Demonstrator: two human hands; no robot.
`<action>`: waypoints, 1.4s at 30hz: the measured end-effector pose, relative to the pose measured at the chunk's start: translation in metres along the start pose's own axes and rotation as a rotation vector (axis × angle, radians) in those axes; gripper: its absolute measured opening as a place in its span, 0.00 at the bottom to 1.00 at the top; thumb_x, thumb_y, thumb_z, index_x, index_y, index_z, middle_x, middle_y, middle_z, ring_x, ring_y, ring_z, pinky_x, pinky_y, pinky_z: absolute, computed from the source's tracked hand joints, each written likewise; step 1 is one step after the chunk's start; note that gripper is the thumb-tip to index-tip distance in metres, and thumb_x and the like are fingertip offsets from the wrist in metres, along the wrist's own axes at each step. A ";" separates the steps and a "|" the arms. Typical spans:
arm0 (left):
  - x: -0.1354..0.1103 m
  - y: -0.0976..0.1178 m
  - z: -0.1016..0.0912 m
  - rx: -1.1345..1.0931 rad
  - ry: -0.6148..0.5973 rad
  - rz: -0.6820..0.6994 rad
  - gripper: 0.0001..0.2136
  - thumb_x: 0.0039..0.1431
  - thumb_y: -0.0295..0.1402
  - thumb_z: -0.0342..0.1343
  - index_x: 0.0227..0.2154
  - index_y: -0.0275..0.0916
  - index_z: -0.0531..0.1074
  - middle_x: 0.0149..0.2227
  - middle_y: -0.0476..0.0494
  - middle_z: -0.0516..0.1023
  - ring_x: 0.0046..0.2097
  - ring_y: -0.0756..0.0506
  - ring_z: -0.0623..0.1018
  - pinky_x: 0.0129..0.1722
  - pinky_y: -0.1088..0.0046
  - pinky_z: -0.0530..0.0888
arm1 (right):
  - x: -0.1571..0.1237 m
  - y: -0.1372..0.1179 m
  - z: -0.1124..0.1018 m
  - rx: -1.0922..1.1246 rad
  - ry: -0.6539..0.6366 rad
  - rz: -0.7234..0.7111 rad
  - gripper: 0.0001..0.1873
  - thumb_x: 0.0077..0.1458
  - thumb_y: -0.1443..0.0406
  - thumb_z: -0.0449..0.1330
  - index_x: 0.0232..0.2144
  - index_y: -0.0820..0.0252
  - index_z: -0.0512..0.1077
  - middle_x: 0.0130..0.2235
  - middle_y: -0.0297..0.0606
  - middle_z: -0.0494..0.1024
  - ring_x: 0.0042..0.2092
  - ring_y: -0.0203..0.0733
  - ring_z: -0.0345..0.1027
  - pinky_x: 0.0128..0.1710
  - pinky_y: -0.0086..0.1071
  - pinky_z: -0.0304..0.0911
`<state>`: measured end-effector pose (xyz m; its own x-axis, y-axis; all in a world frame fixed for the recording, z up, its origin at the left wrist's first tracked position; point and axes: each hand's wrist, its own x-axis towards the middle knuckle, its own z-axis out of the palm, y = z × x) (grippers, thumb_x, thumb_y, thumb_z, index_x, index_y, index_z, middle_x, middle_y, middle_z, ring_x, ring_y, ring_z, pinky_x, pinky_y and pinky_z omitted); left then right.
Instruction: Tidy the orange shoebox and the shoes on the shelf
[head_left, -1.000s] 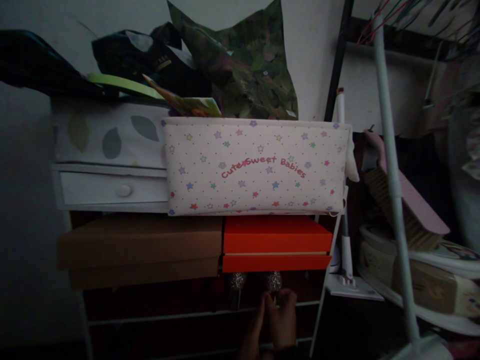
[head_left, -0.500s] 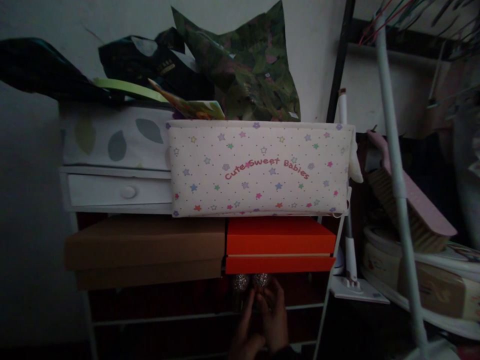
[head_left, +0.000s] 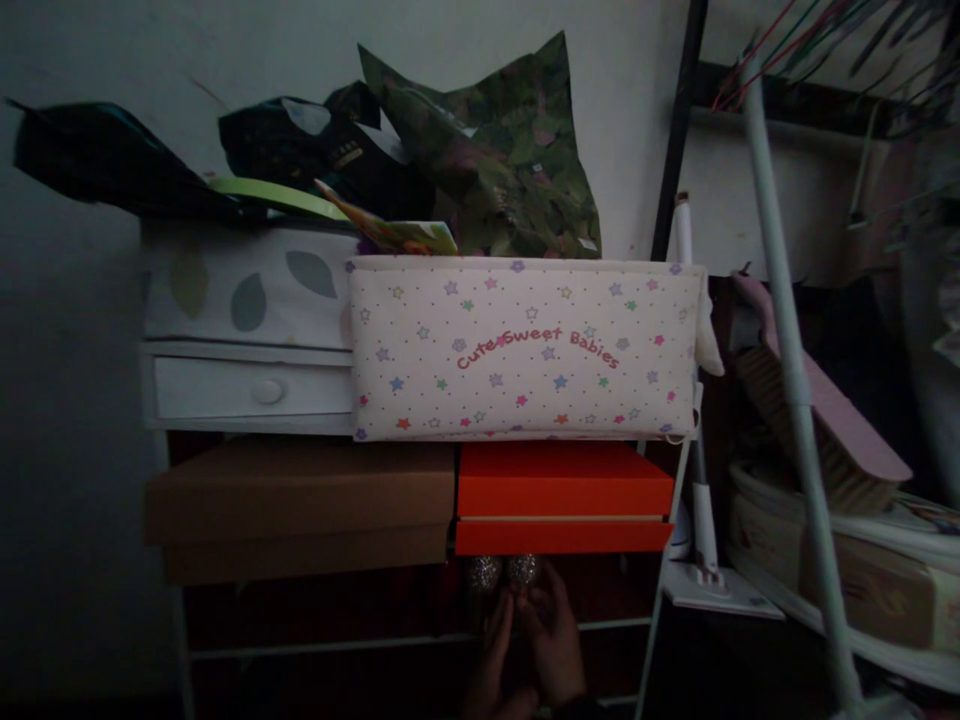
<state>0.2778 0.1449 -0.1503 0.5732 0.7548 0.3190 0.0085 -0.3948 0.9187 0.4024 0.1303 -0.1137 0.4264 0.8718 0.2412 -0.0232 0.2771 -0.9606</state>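
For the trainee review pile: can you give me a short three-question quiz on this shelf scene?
1. True or false: the orange box sits directly under the star-patterned fabric bin.
2. What lies left of the orange box? A) brown cardboard box B) a bucket C) a lamp
3. What are the left hand and right hand touching?

Key: 1 true. 2 A. 3 The two glittery round-ended items on the dim shelf below the orange box; the grip itself is too dark to judge.
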 end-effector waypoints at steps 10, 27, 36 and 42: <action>0.015 -0.030 0.002 0.002 -0.038 -0.086 0.44 0.40 0.22 0.52 0.64 0.42 0.45 0.69 0.49 0.36 0.68 0.42 0.37 0.66 0.63 0.37 | -0.002 0.003 -0.001 -0.020 -0.053 -0.037 0.43 0.52 0.56 0.58 0.63 0.65 0.44 0.45 0.45 0.77 0.49 0.46 0.71 0.52 0.40 0.62; -0.008 -0.008 -0.015 -0.096 0.031 0.027 0.41 0.41 0.24 0.52 0.63 0.35 0.48 0.69 0.42 0.44 0.68 0.42 0.44 0.65 0.63 0.48 | -0.010 0.004 -0.004 -0.324 -0.023 -0.104 0.44 0.50 0.54 0.59 0.64 0.58 0.46 0.51 0.44 0.75 0.49 0.50 0.72 0.47 0.40 0.64; -0.022 0.042 -0.024 -0.320 0.329 -0.102 0.17 0.46 0.36 0.62 0.41 0.37 0.78 0.35 0.41 0.79 0.38 0.42 0.76 0.41 0.67 0.70 | -0.011 -0.028 -0.001 -0.195 0.267 -0.165 0.24 0.39 0.55 0.64 0.41 0.55 0.72 0.37 0.37 0.77 0.38 0.47 0.70 0.38 0.37 0.63; -0.027 0.083 -0.054 -0.547 0.365 -0.130 0.13 0.45 0.44 0.64 0.27 0.40 0.75 0.20 0.56 0.64 0.22 0.55 0.60 0.23 0.77 0.56 | -0.024 -0.063 0.016 0.078 0.144 -0.063 0.19 0.39 0.51 0.65 0.29 0.55 0.66 0.19 0.23 0.58 0.22 0.32 0.53 0.23 0.28 0.52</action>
<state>0.2192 0.1198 -0.0702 0.2810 0.9449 0.1681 -0.4133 -0.0389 0.9098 0.3788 0.0983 -0.0565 0.5545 0.7863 0.2725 -0.0599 0.3644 -0.9293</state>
